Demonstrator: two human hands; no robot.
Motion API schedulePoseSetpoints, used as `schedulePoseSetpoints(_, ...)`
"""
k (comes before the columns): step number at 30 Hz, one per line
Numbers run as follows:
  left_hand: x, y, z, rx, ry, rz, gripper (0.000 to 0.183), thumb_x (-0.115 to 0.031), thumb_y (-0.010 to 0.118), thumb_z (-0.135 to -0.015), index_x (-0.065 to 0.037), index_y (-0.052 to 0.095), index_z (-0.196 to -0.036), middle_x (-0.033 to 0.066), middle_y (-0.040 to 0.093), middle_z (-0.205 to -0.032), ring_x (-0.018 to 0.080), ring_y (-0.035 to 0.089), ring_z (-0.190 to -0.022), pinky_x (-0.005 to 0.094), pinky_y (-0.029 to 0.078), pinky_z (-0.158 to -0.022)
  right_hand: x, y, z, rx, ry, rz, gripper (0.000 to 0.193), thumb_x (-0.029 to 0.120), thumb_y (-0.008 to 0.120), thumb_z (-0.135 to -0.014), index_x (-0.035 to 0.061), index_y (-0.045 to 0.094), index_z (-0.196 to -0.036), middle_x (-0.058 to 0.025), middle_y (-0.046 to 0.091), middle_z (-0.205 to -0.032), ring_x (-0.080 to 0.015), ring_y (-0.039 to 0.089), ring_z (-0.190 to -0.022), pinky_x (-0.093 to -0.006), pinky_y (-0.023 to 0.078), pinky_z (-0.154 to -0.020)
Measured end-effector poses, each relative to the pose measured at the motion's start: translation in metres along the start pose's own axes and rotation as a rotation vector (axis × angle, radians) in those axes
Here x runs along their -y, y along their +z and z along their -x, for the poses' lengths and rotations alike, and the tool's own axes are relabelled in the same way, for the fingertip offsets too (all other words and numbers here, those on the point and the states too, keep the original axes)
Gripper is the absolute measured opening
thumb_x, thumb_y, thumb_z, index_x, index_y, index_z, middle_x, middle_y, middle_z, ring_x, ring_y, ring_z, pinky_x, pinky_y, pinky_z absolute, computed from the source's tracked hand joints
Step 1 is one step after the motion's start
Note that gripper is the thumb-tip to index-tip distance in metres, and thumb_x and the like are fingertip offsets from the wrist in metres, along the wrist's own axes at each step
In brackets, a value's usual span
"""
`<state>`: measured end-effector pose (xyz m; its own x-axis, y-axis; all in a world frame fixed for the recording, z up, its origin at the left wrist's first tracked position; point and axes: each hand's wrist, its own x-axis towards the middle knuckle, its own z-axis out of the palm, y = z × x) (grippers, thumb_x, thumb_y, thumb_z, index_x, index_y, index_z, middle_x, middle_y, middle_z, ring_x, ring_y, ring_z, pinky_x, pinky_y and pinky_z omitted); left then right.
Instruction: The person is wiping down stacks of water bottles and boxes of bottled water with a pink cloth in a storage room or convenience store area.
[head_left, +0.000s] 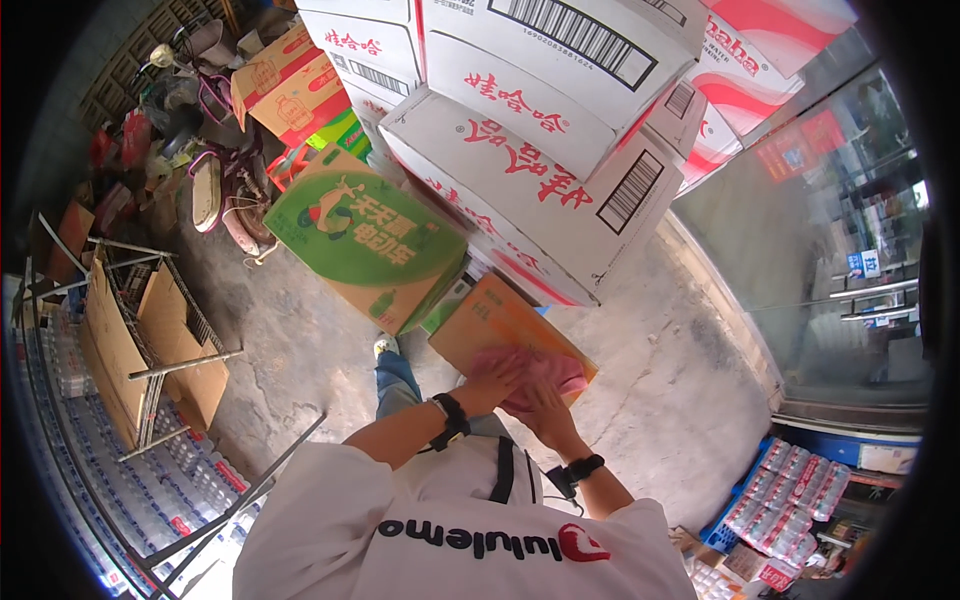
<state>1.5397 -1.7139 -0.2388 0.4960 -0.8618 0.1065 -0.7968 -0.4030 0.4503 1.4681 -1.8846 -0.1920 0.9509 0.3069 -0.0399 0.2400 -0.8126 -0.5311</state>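
A crumpled pink cloth (555, 376) lies on the top of an orange-brown cardboard box (485, 318) in front of my body. My left hand (493, 387) grips the cloth's left side, with some fingers partly buried in its folds. On its near edge, my right hand (550, 417) holds the same cloth, fingers bent over it. Just beyond stands a green and tan carton (365, 235), close against the orange-brown box.
White cartons with red print (530, 190) are stacked high ahead. A glass door (840, 250) stands to the right, shrink-wrapped bottles (790, 495) at lower right. On the left are a metal rack with opened cardboard (185, 350), bottle packs (100, 460) and a parked bike (225, 190).
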Motion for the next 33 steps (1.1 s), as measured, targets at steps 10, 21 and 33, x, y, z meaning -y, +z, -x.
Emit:
schedulePoseSetpoints(10,0.082,-0.066,-0.028,-0.106,-0.328,0.136,0.071,-0.02,0.061,-0.063,0.0,0.033,-0.125,0.0195,0.028,-0.131,0.0339,0.023,-0.124,0.0408,0.022,-0.1,-0.004,0.021,-0.133,-0.304,-0.205,0.119,0.033,0.02,0.057,-0.071,-0.003,0.052,-0.095,-0.0258,0.046,-0.106,-0.0364,0.044,-0.101,-0.0441,0.034,-0.09)
schedulePoseSetpoints(21,0.011,-0.012,-0.064,0.191,-0.277,-0.08,0.067,-0.014,0.052,-0.071,-0.001,0.022,-0.13,0.0178,0.019,-0.136,0.0335,0.015,-0.127,0.0452,0.01,-0.103,0.026,-0.085,-0.048,-0.195,0.229,-0.439,0.053,0.014,0.056,-0.068,-0.0016,0.041,-0.117,-0.0204,0.037,-0.122,-0.0364,0.033,-0.115,-0.0434,0.027,-0.096)
schedulePoseSetpoints(33,-0.04,-0.024,-0.034,0.352,0.189,-0.076,0.06,-0.009,0.046,-0.075,-0.005,0.025,-0.131,0.0129,0.019,-0.138,0.0312,0.014,-0.128,0.0429,0.012,-0.103,0.008,-0.031,0.045,-0.057,0.271,-0.554,0.051,0.015,0.057,-0.068,-0.0016,0.044,-0.114,-0.0215,0.037,-0.119,-0.0364,0.031,-0.115,-0.0416,0.024,-0.099)
